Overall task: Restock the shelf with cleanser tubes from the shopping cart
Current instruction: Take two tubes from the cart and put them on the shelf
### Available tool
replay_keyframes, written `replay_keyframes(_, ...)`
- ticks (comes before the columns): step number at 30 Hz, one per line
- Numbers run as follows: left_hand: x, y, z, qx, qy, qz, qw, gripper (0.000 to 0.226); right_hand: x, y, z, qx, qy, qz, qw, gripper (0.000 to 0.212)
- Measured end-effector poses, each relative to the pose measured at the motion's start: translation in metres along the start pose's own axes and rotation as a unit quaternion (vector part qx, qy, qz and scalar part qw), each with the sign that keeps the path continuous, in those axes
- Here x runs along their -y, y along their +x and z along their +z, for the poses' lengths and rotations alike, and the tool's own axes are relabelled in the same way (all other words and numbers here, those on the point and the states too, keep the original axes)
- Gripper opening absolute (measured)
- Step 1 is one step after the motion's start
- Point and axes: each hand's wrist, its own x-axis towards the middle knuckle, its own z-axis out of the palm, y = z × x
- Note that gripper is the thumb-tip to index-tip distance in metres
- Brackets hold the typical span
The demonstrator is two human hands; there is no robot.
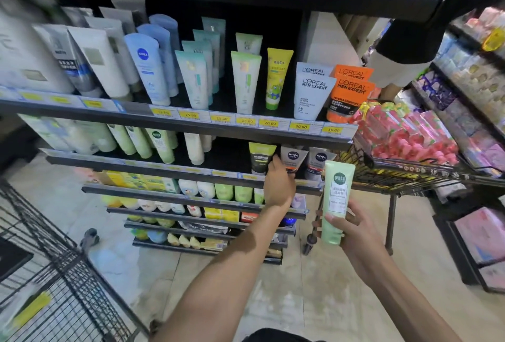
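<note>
Holding a pale green cleanser tube (336, 203) not yet shelved, the right hand (355, 228) grips it below the shelf (175, 170), where the left hand (277, 184) reaches in, fingers hidden.

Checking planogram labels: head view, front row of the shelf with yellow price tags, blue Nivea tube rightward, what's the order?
Blue Nivea tube → teal-white tube → green-white tube → yellow tube → white L'Oreal tube → orange L'Oreal tube.
</note>
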Motion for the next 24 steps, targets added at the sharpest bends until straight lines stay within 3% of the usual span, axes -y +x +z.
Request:
replay_keyframes(4, 0.009, -0.018, -0.022, 0.015, 0.001, 0.018, 1.0, 0.057, -0.002, -0.007, 0.015, 0.006, 0.007, -0.003, 1.0, 0.048)
replay_keyframes(8, 0.029, -0.038, -0.05, 0.006, 0.023, 0.034, 0.999, 0.053, -0.003, -0.016, 0.04, 0.017, -0.002, -0.006, 1.0, 0.063)
replay_keyframes(12, 0.055, -0.051, -0.089, 0.018, 0.095, 0.033, 0.995, 0.066, -0.002, -0.017, 0.064, 0.045, 0.012, -0.013, 0.999, 0.049)
replay_keyframes(24, 0.137, -0.144, -0.236, -0.097, 0.161, -0.009, 0.982, 0.054, 0.0, -0.036, 0.135, 0.138, 0.013, -0.015, 0.99, 0.053)
